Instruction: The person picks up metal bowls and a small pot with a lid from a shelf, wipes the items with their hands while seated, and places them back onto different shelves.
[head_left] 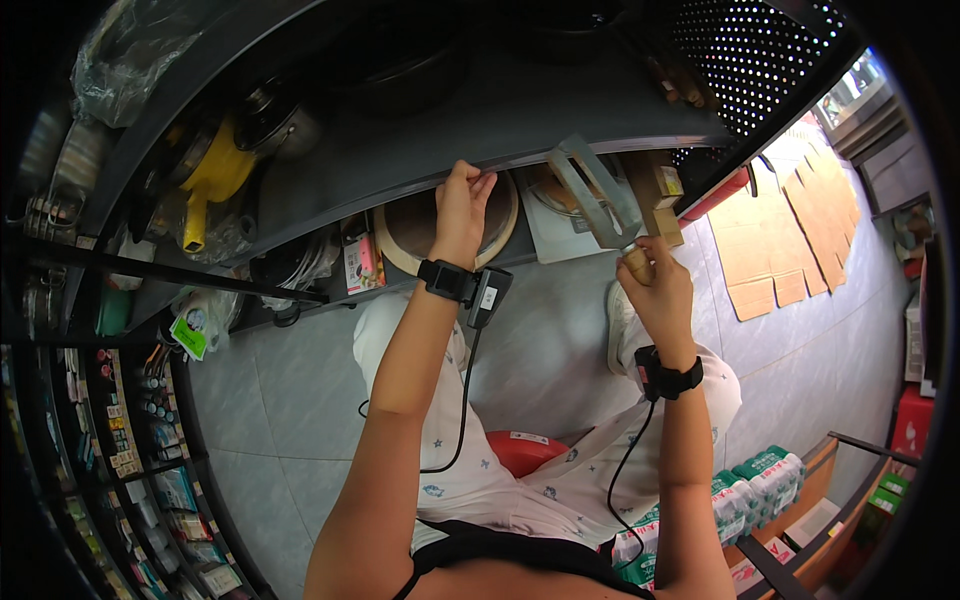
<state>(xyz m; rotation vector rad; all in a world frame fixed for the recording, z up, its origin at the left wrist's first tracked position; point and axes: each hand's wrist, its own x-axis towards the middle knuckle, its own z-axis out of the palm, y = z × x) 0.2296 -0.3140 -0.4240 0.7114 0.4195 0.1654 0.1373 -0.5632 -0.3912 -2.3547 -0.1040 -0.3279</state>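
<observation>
My left hand [461, 207] grips the front edge of a dark metal shelf [420, 150], fingers curled over the lip. My right hand [660, 285] is closed around the wooden handle of a flat metal cleaver [592, 192], whose blade points up toward the shelf edge. Both wrists wear black bands with cables. A round wooden board [405, 232] lies on the lower shelf just under my left hand.
A yellow pot [215, 175] and dark pans sit on the shelf at left. Small cardboard boxes [660, 195] stand beside the blade. Flattened cardboard [790, 230] covers the floor at right. Green-white packs [760, 480] and a red stool [525, 450] lie below.
</observation>
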